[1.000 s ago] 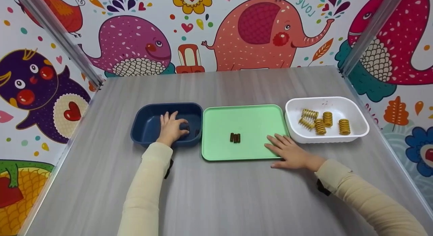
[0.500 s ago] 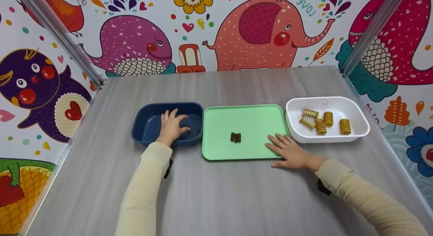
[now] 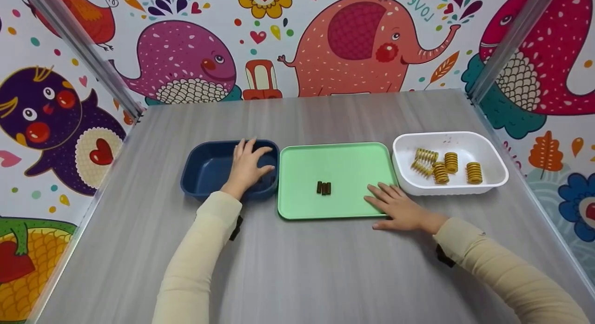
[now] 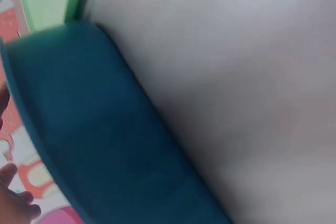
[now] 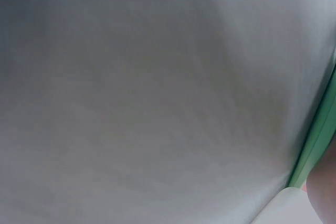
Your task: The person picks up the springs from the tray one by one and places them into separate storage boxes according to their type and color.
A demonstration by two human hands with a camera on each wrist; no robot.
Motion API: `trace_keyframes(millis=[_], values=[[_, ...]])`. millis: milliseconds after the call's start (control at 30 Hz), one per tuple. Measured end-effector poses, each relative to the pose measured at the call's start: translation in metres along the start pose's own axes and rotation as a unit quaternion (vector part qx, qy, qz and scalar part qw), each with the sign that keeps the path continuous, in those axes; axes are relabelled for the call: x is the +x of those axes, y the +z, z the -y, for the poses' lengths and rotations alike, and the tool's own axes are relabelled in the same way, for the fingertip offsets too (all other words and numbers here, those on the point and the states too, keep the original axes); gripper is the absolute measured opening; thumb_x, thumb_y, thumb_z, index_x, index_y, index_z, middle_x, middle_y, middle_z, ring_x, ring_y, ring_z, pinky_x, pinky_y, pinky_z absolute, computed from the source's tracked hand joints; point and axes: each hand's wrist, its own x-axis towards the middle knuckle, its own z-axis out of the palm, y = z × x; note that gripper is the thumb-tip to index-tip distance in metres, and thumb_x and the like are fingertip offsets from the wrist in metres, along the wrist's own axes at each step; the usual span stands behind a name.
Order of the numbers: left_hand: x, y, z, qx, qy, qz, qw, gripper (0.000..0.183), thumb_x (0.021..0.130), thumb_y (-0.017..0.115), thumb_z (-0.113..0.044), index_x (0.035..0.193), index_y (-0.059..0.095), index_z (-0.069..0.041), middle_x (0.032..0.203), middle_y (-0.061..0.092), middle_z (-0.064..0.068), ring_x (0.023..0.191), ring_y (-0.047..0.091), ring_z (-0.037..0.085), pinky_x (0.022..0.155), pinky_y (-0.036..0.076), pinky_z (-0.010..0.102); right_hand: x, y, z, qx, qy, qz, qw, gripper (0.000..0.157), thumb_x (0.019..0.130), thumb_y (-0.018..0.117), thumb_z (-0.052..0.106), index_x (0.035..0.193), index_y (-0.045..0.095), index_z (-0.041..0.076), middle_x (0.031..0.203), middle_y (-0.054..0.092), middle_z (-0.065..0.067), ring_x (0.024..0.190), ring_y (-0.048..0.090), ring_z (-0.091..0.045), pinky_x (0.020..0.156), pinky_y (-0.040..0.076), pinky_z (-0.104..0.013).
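My left hand is over the right part of a navy blue bin, fingers and thumb spread apart, with nothing visible between them. Small dark pieces lie low inside that bin near the thumb, mostly hidden. In the left wrist view, the bin's outer wall fills much of the picture, and only fingertips show at the left edge. My right hand rests flat with spread fingers over the right edge of a light green tray. A few small dark brown cylinders stand side by side on the tray.
A white bin adjoins the tray on the right and holds several yellow coil springs. Bins and tray form a row on a grey wood-grain table. Cartoon-printed walls and metal posts enclose the table.
My left hand has shifted right and farther from me within the blue bin, its thumb and fingers still apart. The right hand and the pieces on the tray have stayed put.
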Motion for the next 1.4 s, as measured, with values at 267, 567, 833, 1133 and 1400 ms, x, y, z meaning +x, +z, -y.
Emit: trace_keyframes(millis=[267, 567, 833, 1133, 1400], values=[[0.002, 0.011, -0.029, -0.006, 0.058, -0.017, 0.9982, 0.057, 0.08, 0.07, -0.034, 0.131, 0.051, -0.016, 0.149, 0.022, 0.015, 0.137, 0.013, 0.041, 0.107, 0.018, 0.055, 0.0, -0.002, 0.002, 0.007, 0.012, 0.02, 1.0, 0.074, 0.083, 0.059, 0.047, 0.14, 0.037, 0.005, 0.147, 0.025, -0.022, 0.133, 0.019, -0.045, 0.102, 0.013, -0.06], [-0.001, 0.033, -0.058, -0.014, 0.114, -0.019, 0.9932, 0.066, 0.079, 0.07, -0.039, 0.135, 0.046, -0.015, 0.149, 0.02, 0.016, 0.136, 0.015, 0.04, 0.106, 0.023, 0.053, 0.0, 0.0, -0.001, 0.014, 0.018, 0.026, 0.999, 0.074, 0.084, 0.058, 0.049, 0.141, 0.035, 0.007, 0.148, 0.023, -0.02, 0.134, 0.017, -0.043, 0.103, 0.012, -0.06], [-0.004, 0.052, -0.071, 0.048, 0.14, 0.054, 0.9875, 0.071, 0.082, 0.061, -0.05, 0.141, 0.037, -0.019, 0.152, 0.012, 0.012, 0.139, 0.003, 0.04, 0.109, 0.013, 0.054, 0.001, -0.002, 0.001, 0.011, 0.022, 0.035, 0.999, 0.075, 0.084, 0.058, 0.049, 0.142, 0.034, 0.007, 0.149, 0.022, -0.02, 0.135, 0.016, -0.043, 0.104, 0.011, -0.059], [-0.004, 0.071, -0.074, 0.091, 0.098, 0.152, 0.9792, 0.081, 0.082, 0.052, -0.062, 0.147, 0.023, -0.025, 0.154, -0.002, 0.01, 0.138, -0.008, 0.04, 0.109, 0.002, 0.054, 0.001, -0.002, 0.0, 0.005, 0.017, 0.026, 1.0, 0.075, 0.084, 0.058, 0.049, 0.141, 0.036, 0.006, 0.148, 0.024, -0.021, 0.134, 0.018, -0.043, 0.103, 0.012, -0.06], [-0.005, 0.088, -0.07, 0.089, 0.089, 0.18, 0.9756, 0.078, 0.083, 0.052, -0.061, 0.146, 0.025, -0.024, 0.154, -0.001, 0.011, 0.138, -0.011, 0.04, 0.11, -0.001, 0.053, 0.0, -0.004, 0.001, 0.011, 0.02, 0.033, 0.999, 0.075, 0.084, 0.058, 0.048, 0.141, 0.035, 0.006, 0.148, 0.023, -0.021, 0.135, 0.016, -0.044, 0.104, 0.012, -0.059]])
